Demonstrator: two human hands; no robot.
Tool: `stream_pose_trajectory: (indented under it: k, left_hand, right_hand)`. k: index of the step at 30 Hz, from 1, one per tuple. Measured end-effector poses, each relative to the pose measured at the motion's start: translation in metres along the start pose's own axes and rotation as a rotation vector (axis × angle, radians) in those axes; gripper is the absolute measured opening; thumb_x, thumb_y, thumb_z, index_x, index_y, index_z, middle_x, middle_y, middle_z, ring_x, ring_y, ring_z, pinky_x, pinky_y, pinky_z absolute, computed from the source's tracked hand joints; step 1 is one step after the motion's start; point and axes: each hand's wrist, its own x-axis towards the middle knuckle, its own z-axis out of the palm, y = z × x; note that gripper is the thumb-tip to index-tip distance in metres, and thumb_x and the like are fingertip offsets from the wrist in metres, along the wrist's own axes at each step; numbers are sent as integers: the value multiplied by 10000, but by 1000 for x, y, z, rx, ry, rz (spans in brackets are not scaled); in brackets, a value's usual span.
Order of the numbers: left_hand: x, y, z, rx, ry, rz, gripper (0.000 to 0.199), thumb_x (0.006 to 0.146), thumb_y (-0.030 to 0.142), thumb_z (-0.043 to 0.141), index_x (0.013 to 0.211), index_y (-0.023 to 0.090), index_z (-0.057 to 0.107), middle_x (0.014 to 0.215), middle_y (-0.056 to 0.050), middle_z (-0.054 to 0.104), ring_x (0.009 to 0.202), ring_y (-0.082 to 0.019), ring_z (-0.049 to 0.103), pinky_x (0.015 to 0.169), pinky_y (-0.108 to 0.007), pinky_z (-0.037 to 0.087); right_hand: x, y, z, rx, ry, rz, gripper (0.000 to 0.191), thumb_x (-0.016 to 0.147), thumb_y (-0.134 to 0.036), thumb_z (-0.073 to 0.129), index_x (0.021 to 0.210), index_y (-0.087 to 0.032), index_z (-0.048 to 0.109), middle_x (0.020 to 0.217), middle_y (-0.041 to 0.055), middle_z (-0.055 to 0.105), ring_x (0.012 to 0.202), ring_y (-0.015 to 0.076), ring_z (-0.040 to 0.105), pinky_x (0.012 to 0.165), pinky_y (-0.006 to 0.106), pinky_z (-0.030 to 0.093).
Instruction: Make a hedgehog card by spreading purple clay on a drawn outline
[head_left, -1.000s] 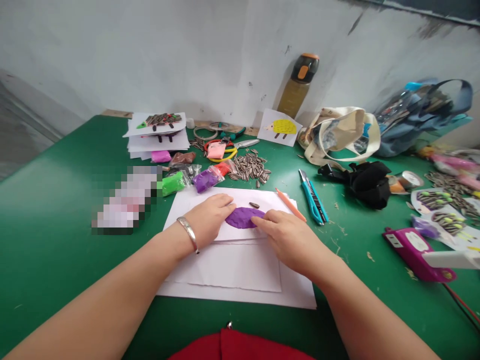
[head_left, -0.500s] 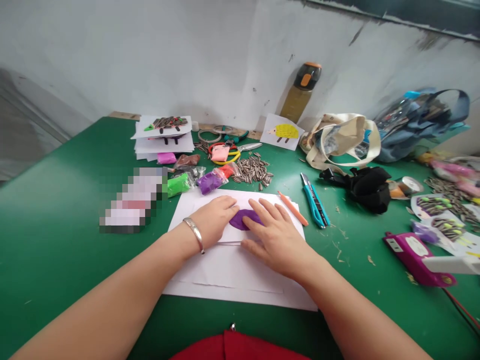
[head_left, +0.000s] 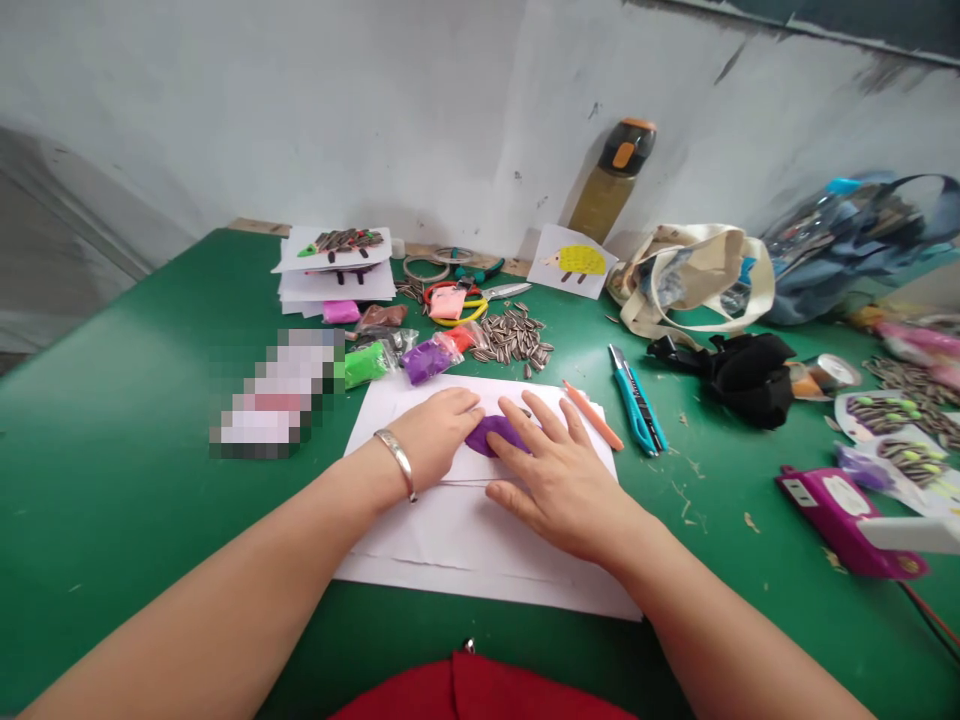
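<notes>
A flattened purple clay oval (head_left: 491, 435) lies on a white paper sheet (head_left: 442, 530), partly hidden by both hands. My left hand (head_left: 439, 437), with a silver bangle (head_left: 397, 462) on its wrist, rests flat against the clay's left side. My right hand (head_left: 551, 483) lies over the clay's right part with its fingers spread, pressing on it. Neither hand grips anything.
Beyond the paper lie a sunflower seed pile (head_left: 511, 338), clay packets (head_left: 427, 360), and scissors (head_left: 487, 293). To the right are an orange pencil (head_left: 592, 415), a blue craft knife (head_left: 637, 410), and a magenta device (head_left: 844, 520). A pixelated patch (head_left: 277, 395) covers the table's left.
My right hand has slid left and now spreads over more of the clay, leaving less purple in view. My left hand stays beside the clay. The whole view has shifted slightly.
</notes>
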Motion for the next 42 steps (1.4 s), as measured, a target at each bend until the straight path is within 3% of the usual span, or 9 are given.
stream_pose_trajectory:
  k: [17,23,42]
  left_hand:
    - [0,0,-1,6,-12,17,319,761,-30,498,1032,95,610,1022,-125,597,957,-222,557,917,-370,484]
    - [0,-1,0,15,6,22,362,756,-30,502,1084,91,598,1060,-136,592,1030,-245,542,957,-395,469]
    - [-1,-3,2,31,8,32,430,760,-36,473,1163,79,569,1089,-137,588,1053,-245,535,972,-389,463]
  right_hand:
    - [1,-4,7,0,-57,5,584,958,-570,315,1437,-251,416,1551,102,309,1423,397,202,1112,673,116]
    - [1,2,11,-23,-80,57,649,950,-611,265,1483,-249,339,1557,91,299,1427,387,196,1122,649,132]
    - [-4,10,9,-60,-76,104,692,940,-639,231,1463,-215,388,1572,120,248,1443,394,139,1136,642,77]
